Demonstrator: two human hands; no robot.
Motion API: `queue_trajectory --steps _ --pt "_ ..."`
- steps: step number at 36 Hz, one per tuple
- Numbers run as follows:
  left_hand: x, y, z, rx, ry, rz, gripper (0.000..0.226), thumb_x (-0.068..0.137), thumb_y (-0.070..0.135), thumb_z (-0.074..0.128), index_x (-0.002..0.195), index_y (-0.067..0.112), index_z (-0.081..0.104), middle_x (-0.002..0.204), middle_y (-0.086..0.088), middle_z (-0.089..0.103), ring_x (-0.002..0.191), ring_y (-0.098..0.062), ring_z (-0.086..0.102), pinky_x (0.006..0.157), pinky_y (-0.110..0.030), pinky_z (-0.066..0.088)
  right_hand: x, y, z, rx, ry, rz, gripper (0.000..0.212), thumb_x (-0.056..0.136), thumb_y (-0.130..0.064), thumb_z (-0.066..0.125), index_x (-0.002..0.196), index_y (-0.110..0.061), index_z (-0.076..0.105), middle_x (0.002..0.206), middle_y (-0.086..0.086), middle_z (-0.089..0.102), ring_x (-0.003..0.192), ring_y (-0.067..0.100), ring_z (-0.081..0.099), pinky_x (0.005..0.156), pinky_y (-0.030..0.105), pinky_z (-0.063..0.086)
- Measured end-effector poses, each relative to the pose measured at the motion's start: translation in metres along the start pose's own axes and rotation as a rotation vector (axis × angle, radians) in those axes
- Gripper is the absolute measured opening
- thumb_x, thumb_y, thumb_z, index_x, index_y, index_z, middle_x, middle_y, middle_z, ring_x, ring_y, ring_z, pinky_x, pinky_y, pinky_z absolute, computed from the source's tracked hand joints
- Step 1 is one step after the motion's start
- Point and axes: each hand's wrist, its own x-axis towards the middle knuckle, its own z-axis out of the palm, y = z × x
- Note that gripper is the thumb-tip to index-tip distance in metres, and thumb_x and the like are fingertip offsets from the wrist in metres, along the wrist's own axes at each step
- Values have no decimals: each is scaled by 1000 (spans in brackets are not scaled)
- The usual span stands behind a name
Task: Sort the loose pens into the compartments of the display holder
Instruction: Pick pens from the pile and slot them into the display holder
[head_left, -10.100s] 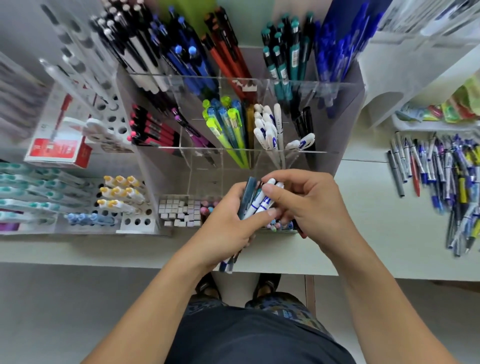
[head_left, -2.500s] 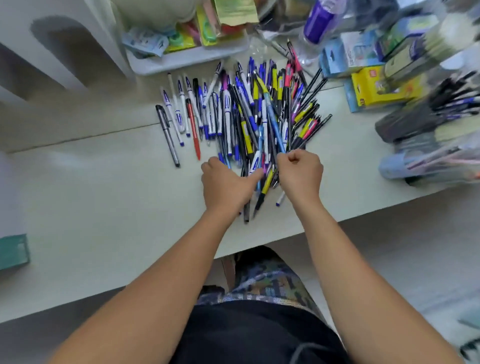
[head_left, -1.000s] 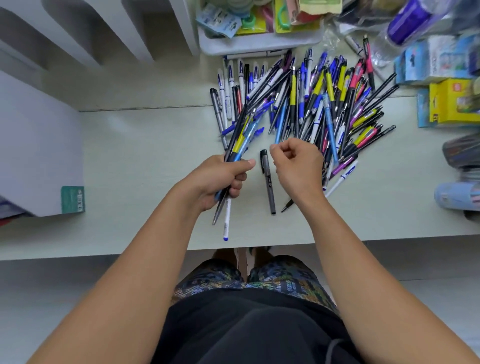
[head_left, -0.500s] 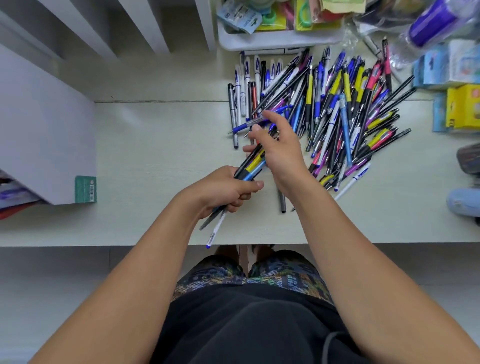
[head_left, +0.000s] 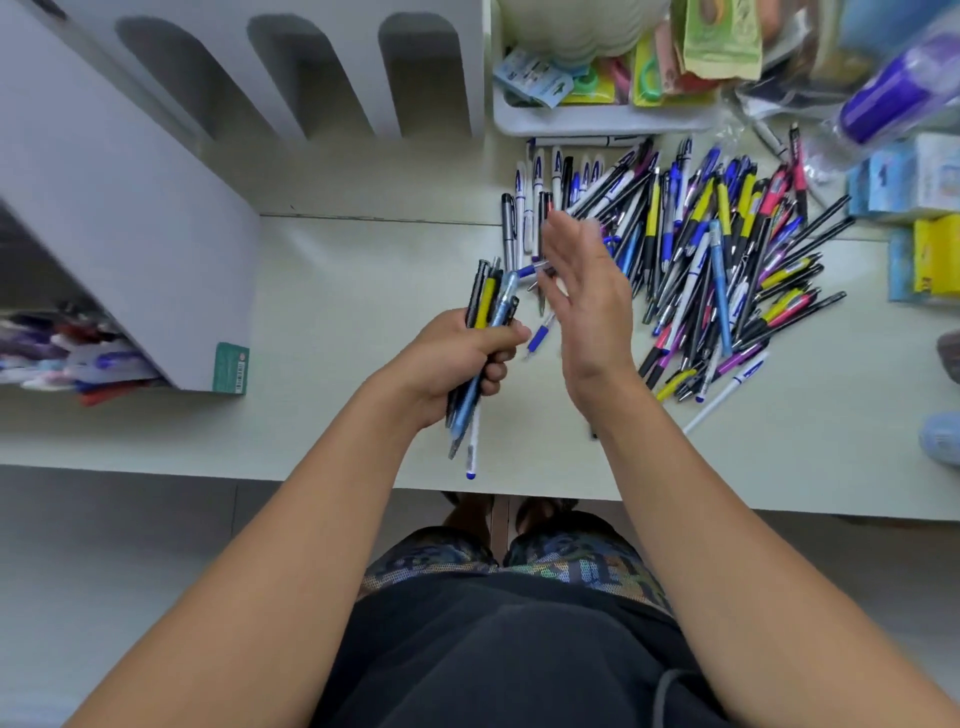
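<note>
Right hand (head_left: 587, 301) lifted off pile of loose pens (head_left: 727, 260), fingers straight, blurred, left hand (head_left: 457, 358) gripping pen bundle (head_left: 485, 322).

2 hands (head_left: 462, 358), 1 pen bundle (head_left: 485, 332), 1 loose pile (head_left: 717, 270) (too many to count), 1 tray (head_left: 597, 122)

The right hand (head_left: 582, 301) is motion-blurred, so its fingertips smear out and it covers a few pens in the pile (head_left: 727, 260) behind it. Can't tell if it's touching that blue-gripped pen (head_left: 537, 339). The left hand (head_left: 457, 358) hides the middle of its bundle (head_left: 491, 299). The pen holder (head_left: 119, 208) is cut off at the left edge. The purple bottle (head_left: 898, 93) top right is just a blur.
</note>
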Motion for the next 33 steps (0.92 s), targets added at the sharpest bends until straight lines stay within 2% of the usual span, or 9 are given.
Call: queue_trajectory --steps 5,9,17,22,25,27,30,31,33 --pt "-18 0 -13 -631 190 57 18 101 17 61 85 14 52 63 2 48 53 -9 48 51 -20 46 -55 12 28 52 114 -147 60 97 -54 41 144 -18 51 146 -4 56 137 4 49 119 43 37" --pt "-42 -6 -16 -804 254 166 12 103 16 58 91 12 56 67 0 53 60 -11 53 61 -24 51 -85 27 47 29 45 -248 58 95 -50 39 140 -16 52 145 1 57 139 13 48 118 53 35" --pt "-113 -46 -49 -751 336 307 8 102 21 60 100 14 57 72 2 55 60 -11 53 57 -24 49 -113 17 100 -33 -161 -234 49 97 -46 41 121 -11 65 124 2 68 121 15 61 107 45 47" --pt "-159 -72 -94 -729 192 324 20 104 20 51 115 7 60 74 0 50 55 -9 40 51 -19 36 -98 -5 128 -353 -610 -151 15 99 -22 61 110 -21 70 99 7 72 82 13 66 67 26 52" --pt "-179 -83 -121 -718 89 344 33 102 22 50 127 3 59 79 -2 53 57 -9 40 52 -20 37 -94 -11 151 -504 -821 -178 20 98 -18 67 118 -22 71 94 7 70 70 4 59 61 25 49" --pt "-189 -87 -140 -712 38 352 36 103 22 49 132 2 53 82 -4 54 57 -10 42 52 -20 39 -98 -9 169 -475 -876 -139 21 98 -12 66 119 -12 72 83 0 68 61 1 54 67 33 52" --pt "-199 -92 -174 -721 -6 372 32 102 21 48 130 6 52 84 -7 56 57 -11 44 52 -21 41 -107 -1 199 -370 -925 10 22 98 -9 65 118 -5 72 67 -12 65 59 7 47 90 71 48" --pt "-203 -93 -188 -716 -20 373 33 101 22 49 130 7 52 84 -8 57 57 -11 44 52 -21 41 -111 3 210 -347 -920 37 22 97 -9 66 118 -4 72 67 -13 65 59 8 48 93 75 43" --pt "-210 -93 -215 -694 -52 368 34 100 22 50 130 7 52 83 -7 57 56 -11 44 52 -21 42 -121 7 232 -327 -881 48 23 96 -10 67 117 -4 73 73 -10 70 64 10 52 88 65 50"
